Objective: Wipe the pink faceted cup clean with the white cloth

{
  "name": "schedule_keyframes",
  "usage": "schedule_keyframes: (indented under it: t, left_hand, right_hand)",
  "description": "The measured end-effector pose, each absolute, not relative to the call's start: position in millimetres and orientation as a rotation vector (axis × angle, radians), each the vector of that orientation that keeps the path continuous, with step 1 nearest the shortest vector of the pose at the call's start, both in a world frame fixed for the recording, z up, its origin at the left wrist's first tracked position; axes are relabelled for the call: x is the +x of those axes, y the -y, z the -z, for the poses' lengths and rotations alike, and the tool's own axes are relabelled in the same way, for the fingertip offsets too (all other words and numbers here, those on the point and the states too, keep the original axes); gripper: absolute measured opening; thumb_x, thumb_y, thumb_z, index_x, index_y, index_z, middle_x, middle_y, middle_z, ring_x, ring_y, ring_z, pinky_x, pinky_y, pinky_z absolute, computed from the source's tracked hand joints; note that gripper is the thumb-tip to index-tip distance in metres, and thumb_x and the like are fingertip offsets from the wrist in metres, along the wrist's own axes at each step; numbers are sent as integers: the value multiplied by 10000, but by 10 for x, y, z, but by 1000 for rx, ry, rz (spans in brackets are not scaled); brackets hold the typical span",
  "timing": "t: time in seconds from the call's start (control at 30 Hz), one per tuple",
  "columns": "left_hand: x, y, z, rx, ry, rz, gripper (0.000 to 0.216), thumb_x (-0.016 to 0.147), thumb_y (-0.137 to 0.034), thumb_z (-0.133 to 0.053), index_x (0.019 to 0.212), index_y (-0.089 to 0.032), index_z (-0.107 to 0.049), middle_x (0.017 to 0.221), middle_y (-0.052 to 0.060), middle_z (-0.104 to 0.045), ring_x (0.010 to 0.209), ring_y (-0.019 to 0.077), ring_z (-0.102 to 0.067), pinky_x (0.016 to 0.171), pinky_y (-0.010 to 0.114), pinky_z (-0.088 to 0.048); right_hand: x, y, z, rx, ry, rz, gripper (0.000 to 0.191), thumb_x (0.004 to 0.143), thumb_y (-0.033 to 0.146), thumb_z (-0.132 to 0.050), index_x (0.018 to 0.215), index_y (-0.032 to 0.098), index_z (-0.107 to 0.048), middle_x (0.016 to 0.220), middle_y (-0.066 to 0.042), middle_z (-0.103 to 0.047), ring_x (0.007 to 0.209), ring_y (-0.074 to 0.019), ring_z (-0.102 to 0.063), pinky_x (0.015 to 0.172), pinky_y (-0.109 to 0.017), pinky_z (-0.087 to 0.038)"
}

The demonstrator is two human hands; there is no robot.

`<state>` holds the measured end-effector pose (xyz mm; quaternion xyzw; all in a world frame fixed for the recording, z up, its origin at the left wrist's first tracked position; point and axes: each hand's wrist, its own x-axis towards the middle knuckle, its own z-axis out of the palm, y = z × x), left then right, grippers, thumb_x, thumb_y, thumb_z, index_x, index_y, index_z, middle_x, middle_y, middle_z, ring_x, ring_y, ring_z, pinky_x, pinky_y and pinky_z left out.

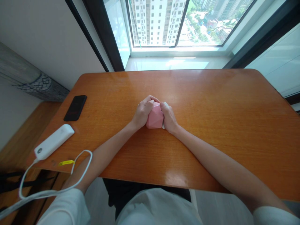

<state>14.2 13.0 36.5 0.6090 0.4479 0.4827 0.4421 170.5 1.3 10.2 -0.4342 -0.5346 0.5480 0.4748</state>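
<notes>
A pink object with flat, angled faces [155, 116], like a small faceted pot, is between my two hands at the middle of the table. My left hand [143, 112] is closed around its left side, the thumb near its top. At the right side, my right hand [169, 117] is closed, with its thumb against the pink surface. Something white and soft-looking, perhaps a tissue or cloth [163, 125], peeks out beneath the right fingers and presses on the pink object. The hands hide most of this white piece.
On the wooden table [222, 125], a black phone [75, 108] lies at the left. Nearer me is a white power strip-like box [54, 142]. Its white cable [42, 194] loops over my left forearm and carries a yellow tag [66, 162]. A window [178, 25] stands beyond the far edge.
</notes>
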Motion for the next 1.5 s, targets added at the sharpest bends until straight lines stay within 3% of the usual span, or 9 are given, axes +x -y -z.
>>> schedule_keyframes:
  t: [0.2,0.37,0.63,0.73,0.83,1.0,1.17,1.33,1.5]
  left_hand:
    - [81,-236,-334,1372,-1138,-1098,446,1025,-508,-502,786,-210,-733,812,44,-739,785,203,-654,771,344,-572]
    - [41,-302,-272,1362,-1145,-1095,481,1045,-555,-508,781,-246,-765,840,45,-789,817,238,-712,811,388,-626]
    - [81,-179,-207,1654,-1047,-1503,459,1162,-513,-411,1099,-236,-771,1191,79,-811,1176,249,-747,1057,403,-587]
    - [-30,-162,-135,2077,-873,-1622,497,1193,-532,-320,1321,-260,-716,1395,114,-756,1333,273,-705,1146,475,-564]
    - [-175,-211,-69,2601,-596,-1597,521,1155,-611,-374,1484,-302,-635,1511,139,-708,1352,306,-713,1134,544,-580]
    - [-256,-293,-2,2963,-351,-1569,499,1092,-608,-484,1477,-322,-622,1552,149,-687,1436,337,-683,1133,604,-604]
    - [-242,-299,65,2875,-468,-1533,487,1119,-540,-464,1529,-296,-564,1580,192,-649,1435,331,-674,1127,622,-617]
    - [-244,-256,99,2777,-566,-1471,486,1110,-608,-465,1466,-306,-598,1572,170,-664,1419,342,-682,1149,643,-589]
    - [-198,-172,-5,2491,-710,-1373,461,1074,-555,-540,1465,-327,-625,1603,140,-644,1423,353,-680,1185,611,-575]
  right_hand:
    - [1716,10,-161,-1028,1370,-1368,756,930,972,-543,691,257,-498,485,32,-461,397,-112,-432,346,-250,-291]
    - [1706,-9,-171,-1019,1379,-1377,744,931,961,-564,706,254,-504,516,41,-440,432,-107,-426,365,-245,-302]
    - [1708,-30,-167,-1003,1356,-1381,713,956,903,-600,693,252,-475,566,44,-432,508,-109,-400,436,-260,-310]
    - [1716,-54,-138,-953,1372,-1350,673,1000,840,-592,704,248,-475,602,48,-427,554,-112,-395,495,-261,-335]
    - [1717,-94,-73,-933,1388,-1266,631,1014,801,-590,740,234,-549,688,34,-478,635,-123,-434,572,-263,-398]
    - [1707,-128,-8,-935,1410,-1233,652,1011,835,-539,783,228,-602,757,12,-523,709,-147,-484,627,-278,-455]
    - [1705,-121,-28,-965,1390,-1232,661,1019,847,-524,778,233,-570,757,8,-515,699,-147,-467,589,-274,-413]
    - [1707,-104,-55,-968,1386,-1237,692,1016,873,-502,768,230,-560,717,22,-489,659,-134,-431,573,-274,-382]
    - [1689,-90,-59,-1012,1317,-1332,689,1007,879,-516,790,228,-584,678,31,-484,605,-125,-421,528,-267,-320]
